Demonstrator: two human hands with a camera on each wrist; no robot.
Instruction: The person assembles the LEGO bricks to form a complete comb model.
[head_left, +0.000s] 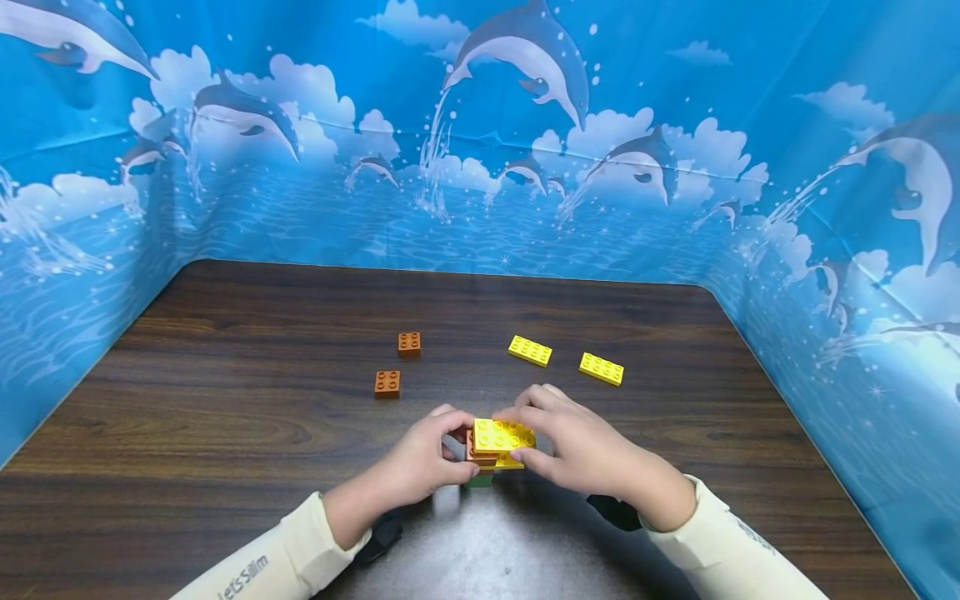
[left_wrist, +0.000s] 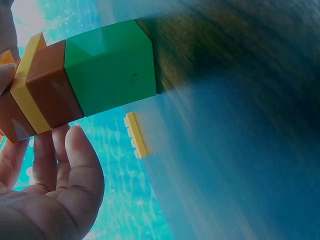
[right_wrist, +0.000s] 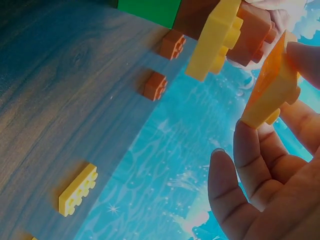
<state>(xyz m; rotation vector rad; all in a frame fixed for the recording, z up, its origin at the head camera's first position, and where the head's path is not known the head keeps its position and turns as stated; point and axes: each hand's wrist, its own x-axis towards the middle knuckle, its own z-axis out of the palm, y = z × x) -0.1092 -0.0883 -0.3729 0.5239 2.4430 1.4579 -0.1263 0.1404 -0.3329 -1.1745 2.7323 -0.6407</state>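
Note:
A tower of toy building bricks stands on the table between the hands. At its foot is a green block [left_wrist: 112,67], with a brown brick [left_wrist: 55,82] on it. Above that lies a yellow plate [right_wrist: 212,45], which juts out to the right under an upper brown brick [right_wrist: 250,37]. My left hand [head_left: 422,460] grips the tower around the upper brown brick, thumb in front. My right hand [head_left: 581,440] pinches a second yellow plate [right_wrist: 272,85] between thumb and fingers. That plate is tilted, close above the upper brown brick; a gap shows in the right wrist view.
Two loose brown bricks [head_left: 387,384] lie beyond my left hand. Past the right hand are two yellow plates, one nearer the middle [head_left: 530,351] and one farther right [head_left: 601,368]. A blue dolphin-print curtain [head_left: 465,225] borders the dark wooden table [head_left: 262,358].

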